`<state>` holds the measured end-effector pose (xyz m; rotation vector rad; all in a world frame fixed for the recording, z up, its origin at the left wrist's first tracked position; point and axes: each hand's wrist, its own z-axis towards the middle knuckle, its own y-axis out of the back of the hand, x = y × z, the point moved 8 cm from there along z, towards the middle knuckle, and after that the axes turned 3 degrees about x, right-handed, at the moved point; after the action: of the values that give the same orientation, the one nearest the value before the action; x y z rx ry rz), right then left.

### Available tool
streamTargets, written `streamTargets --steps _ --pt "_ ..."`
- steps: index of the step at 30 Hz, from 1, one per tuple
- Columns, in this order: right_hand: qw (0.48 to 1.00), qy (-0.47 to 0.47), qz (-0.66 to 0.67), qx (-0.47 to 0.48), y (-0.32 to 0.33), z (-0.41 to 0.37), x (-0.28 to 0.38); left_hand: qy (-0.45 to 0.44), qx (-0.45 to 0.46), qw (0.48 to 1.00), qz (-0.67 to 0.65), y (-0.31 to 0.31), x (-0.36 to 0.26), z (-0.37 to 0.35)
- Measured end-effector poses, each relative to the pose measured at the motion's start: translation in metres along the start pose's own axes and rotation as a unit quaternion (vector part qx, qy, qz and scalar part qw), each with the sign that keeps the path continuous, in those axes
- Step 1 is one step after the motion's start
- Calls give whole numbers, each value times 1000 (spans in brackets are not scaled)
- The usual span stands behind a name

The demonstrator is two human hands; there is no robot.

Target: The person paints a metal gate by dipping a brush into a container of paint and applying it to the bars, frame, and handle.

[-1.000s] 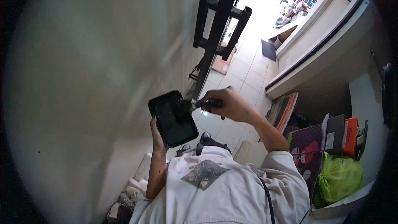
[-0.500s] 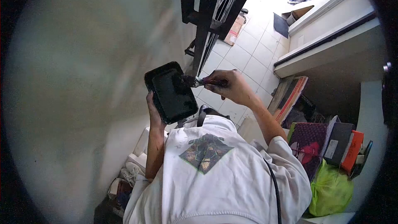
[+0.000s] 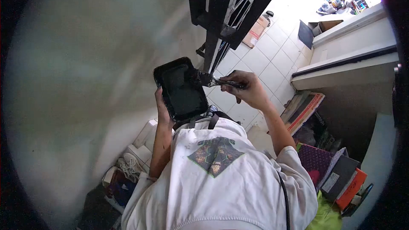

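Note:
My left hand grips a black paint tray by its left and lower edge, with the thumb along the rim. The tray is tilted towards me and coated with dark paint. In my right hand is a paintbrush, pinched by its handle. Dark paint covers its bristles, which rest at the tray's right edge. Dark smears mark the fingers of both hands. Just beyond the tray stands a black slatted metal frame, with some pale strips showing on it.
A plain wall runs close along the left. Shoes lie at lower left. Boxes and a yellow-green bag are at right. A cardboard piece lies on the tiled floor behind the frame.
The view has shifted slightly. The brush has moved from over the tray's inside to its right edge, and both hands keep their hold.

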<state>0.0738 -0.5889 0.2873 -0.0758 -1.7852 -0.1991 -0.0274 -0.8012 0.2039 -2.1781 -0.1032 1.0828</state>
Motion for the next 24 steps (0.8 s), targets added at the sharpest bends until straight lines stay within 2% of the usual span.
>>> streamTargets --steps 2,6,8,12,15,16,18,19,20,22,24 --pt "995 -4 -97 6 0 0 4 8 -1 1000 9 6 3 -1" --pt "998 -8 -56 12 -11 -3 10 10 28 1000 3 14 6 10" --pt "992 -12 -129 2 -17 -4 15 26 33 999 16 17 2 11" --pt "993 26 -100 -56 -24 -13 25 47 95 993 45 21 3 18" --pt "998 1 -46 -31 -33 -17 10 64 119 990 51 14 -1 17" --pt "998 1 -44 -46 -34 -20 9 62 119 989 56 15 -3 16" --pt "988 22 -121 -88 -36 -27 12 89 120 988 28 31 7 27" --pt "993 -32 -83 -80 -37 -31 -1 88 126 987 41 28 5 26" --pt "992 -37 -84 -83 -40 -33 -3 88 130 986 54 28 4 24" --pt "982 30 -89 -166 -40 -42 5 110 122 985 46 39 11 30" --pt "982 -6 -79 -172 -46 -44 3 128 115 984 42 50 13 33"
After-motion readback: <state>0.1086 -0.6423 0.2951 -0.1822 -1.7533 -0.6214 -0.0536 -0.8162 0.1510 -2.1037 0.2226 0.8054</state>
